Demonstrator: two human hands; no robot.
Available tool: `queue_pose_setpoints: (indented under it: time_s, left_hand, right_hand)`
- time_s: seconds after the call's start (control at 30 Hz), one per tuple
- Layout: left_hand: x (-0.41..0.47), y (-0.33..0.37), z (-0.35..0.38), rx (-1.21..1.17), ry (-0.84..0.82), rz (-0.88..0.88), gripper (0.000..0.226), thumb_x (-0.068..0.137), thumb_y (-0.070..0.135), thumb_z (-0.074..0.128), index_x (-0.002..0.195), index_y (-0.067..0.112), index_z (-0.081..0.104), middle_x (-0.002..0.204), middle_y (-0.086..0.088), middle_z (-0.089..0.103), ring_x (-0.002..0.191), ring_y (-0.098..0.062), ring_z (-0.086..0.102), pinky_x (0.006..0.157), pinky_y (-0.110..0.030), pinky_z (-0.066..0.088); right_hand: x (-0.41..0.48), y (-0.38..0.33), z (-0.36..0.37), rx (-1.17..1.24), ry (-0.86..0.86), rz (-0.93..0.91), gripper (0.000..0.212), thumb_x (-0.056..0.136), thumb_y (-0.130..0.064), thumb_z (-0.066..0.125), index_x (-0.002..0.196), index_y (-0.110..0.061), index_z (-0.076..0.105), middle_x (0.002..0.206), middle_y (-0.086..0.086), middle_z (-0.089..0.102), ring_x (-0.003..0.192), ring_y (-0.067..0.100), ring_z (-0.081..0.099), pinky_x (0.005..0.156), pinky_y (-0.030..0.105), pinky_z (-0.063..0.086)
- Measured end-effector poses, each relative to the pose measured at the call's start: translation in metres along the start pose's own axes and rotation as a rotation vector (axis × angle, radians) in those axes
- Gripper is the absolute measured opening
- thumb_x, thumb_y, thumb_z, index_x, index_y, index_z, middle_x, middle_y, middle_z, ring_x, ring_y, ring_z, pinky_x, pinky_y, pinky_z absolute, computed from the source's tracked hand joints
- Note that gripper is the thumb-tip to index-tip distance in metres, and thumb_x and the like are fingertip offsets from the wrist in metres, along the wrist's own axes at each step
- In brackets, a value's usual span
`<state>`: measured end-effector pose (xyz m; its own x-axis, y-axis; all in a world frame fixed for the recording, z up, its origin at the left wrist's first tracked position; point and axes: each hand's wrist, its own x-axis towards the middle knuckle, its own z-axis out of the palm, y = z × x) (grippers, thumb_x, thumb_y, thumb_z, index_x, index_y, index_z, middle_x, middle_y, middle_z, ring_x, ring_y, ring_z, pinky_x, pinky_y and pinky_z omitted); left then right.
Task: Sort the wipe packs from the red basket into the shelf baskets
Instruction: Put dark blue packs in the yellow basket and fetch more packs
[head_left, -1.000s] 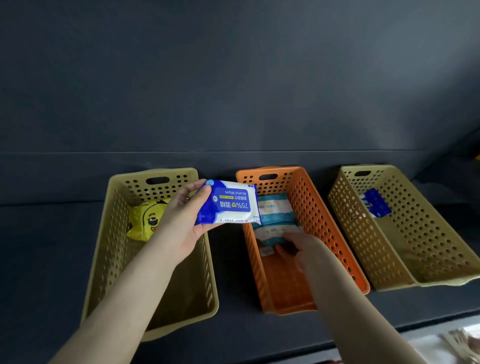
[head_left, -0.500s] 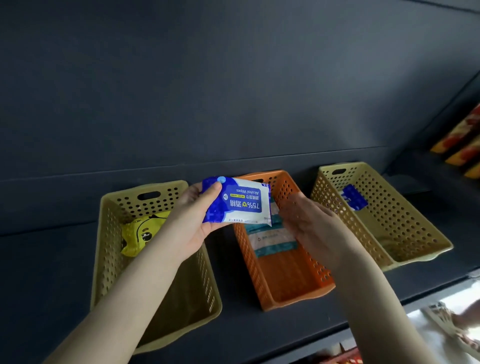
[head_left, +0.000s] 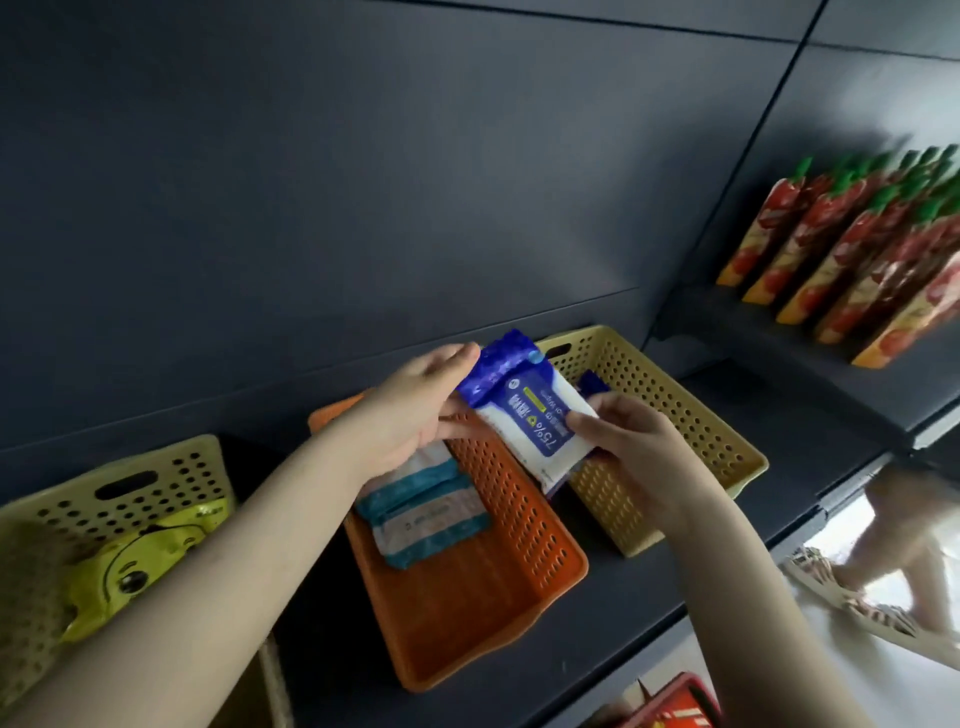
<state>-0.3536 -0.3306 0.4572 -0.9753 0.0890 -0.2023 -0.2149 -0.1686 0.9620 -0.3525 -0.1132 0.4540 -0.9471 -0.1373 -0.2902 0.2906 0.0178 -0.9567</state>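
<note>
While it is held above the gap between the orange basket and the right yellow basket, the blue-and-white wipe pack is grasped at both ends. Its blue sealed end is pinched by the left hand, and its lower end is clamped between the thumb and fingers of the right hand. "75%" can be read upside down on the label; the smaller print is blurred. Teal-and-white packs are stacked in the orange basket. A yellow duck-face pack lies in the left yellow basket. The red basket is seen below the shelf edge.
</note>
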Motion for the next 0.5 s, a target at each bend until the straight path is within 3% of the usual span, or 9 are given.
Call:
queue_pose_setpoints:
  time_s: [0.1,0.17,0.27,0.33,0.43,0.5]
  left_hand:
    - [0.036,-0.017,0.013,0.309,-0.006,0.06,0.031,0.099,0.041,0.044,0.126,0.029,0.053,0.135,0.005,0.056,0.116,-0.012,0.056,0.099,-0.034,0.046]
    - [0.059,-0.027,0.025,0.485,-0.008,0.105,0.036,0.096,0.043,0.049,0.131,0.031,0.051,0.141,0.01,0.049,0.129,-0.01,0.045,0.11,-0.034,0.036]
    - [0.089,-0.038,0.043,0.755,-0.005,0.132,0.055,0.094,0.045,0.053,0.143,0.025,0.04,0.149,0.007,0.037,0.138,-0.012,0.033,0.108,-0.027,0.026]
    - [0.108,-0.047,0.05,0.955,0.008,0.143,0.07,0.091,0.051,0.055,0.149,0.022,0.029,0.158,0.0,0.023,0.144,-0.018,0.024,0.113,-0.032,0.023]
    - [0.125,-0.06,0.053,1.21,0.004,0.057,0.087,0.085,0.066,0.051,0.153,0.025,0.015,0.163,0.001,0.003,0.147,-0.031,0.011,0.116,-0.052,0.02]
    - [0.13,-0.064,0.054,1.285,0.017,0.021,0.093,0.082,0.072,0.047,0.154,0.026,0.01,0.162,0.006,-0.003,0.147,-0.034,0.007,0.115,-0.054,0.017]
  right_hand:
    - [0.017,0.01,-0.038,0.327,0.12,0.185,0.03,0.083,-0.009,0.068,0.112,-0.01,0.059,0.111,0.018,0.069,0.095,0.028,0.071,0.079,0.039,0.059]
    - [0.032,0.015,-0.058,0.396,0.173,0.324,0.04,0.083,-0.009,0.07,0.12,-0.01,0.055,0.101,0.016,0.07,0.085,0.026,0.073,0.078,0.042,0.059]
    - [0.058,0.023,-0.072,0.28,0.19,0.509,0.047,0.083,-0.011,0.071,0.125,-0.006,0.053,0.088,0.014,0.068,0.071,0.024,0.07,0.06,0.039,0.059]
    - [0.077,0.031,-0.077,0.206,0.231,0.581,0.04,0.085,-0.009,0.069,0.122,-0.002,0.054,0.083,0.013,0.062,0.067,0.022,0.063,0.051,0.035,0.057]
    - [0.1,0.038,-0.08,0.154,0.272,0.656,0.021,0.089,-0.002,0.061,0.11,-0.001,0.056,0.073,0.012,0.059,0.062,0.02,0.057,0.053,0.034,0.055]
    - [0.112,0.045,-0.081,0.075,0.252,0.722,0.022,0.091,-0.001,0.06,0.112,-0.001,0.054,0.078,0.016,0.061,0.067,0.025,0.059,0.062,0.036,0.057]
